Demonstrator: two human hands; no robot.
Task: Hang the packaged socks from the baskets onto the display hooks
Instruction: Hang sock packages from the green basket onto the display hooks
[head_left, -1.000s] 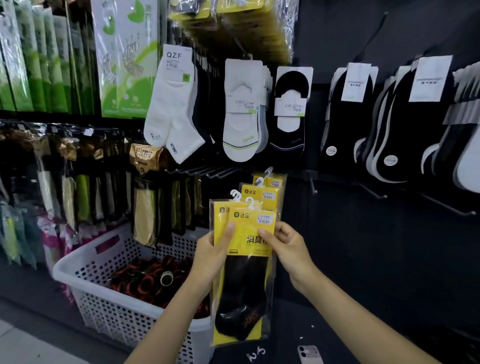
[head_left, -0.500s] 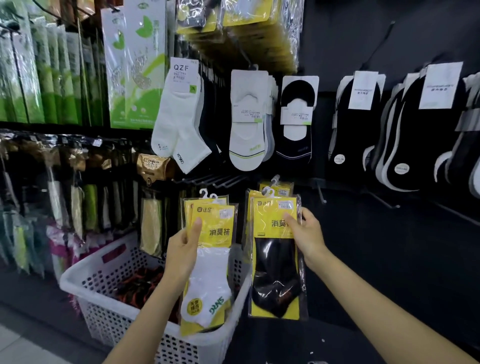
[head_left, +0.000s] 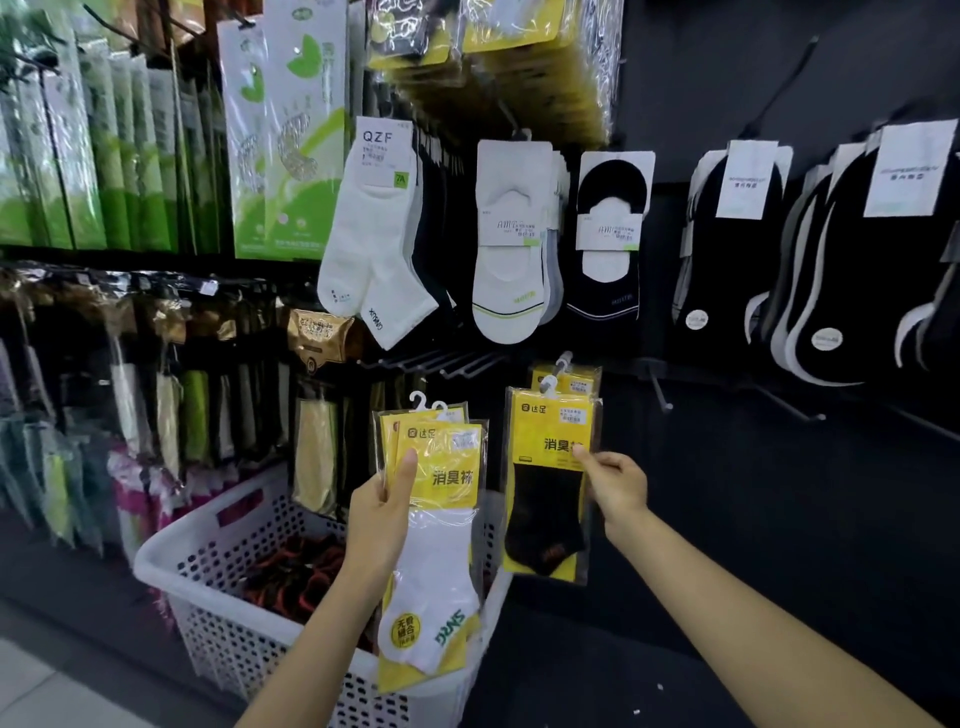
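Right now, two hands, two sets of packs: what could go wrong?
1. The left hand pinches at least two white-sock packs by one edge over the white basket; a loose grip could let one slide off.
2. The right hand holds the black-sock pack only at its side edge; whether its hanger has seated on a hook is unclear, so letting go may drop it.

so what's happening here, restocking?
Looks like it. A person stands at a sock display wall. The left hand grips a small stack of yellow packs with a white sock pack in front, held over a white basket. The right hand pinches the edge of a black sock pack, in front of another yellow pack. Whether its hanger is already on a hook cannot be told. Bare hooks stick out just above.
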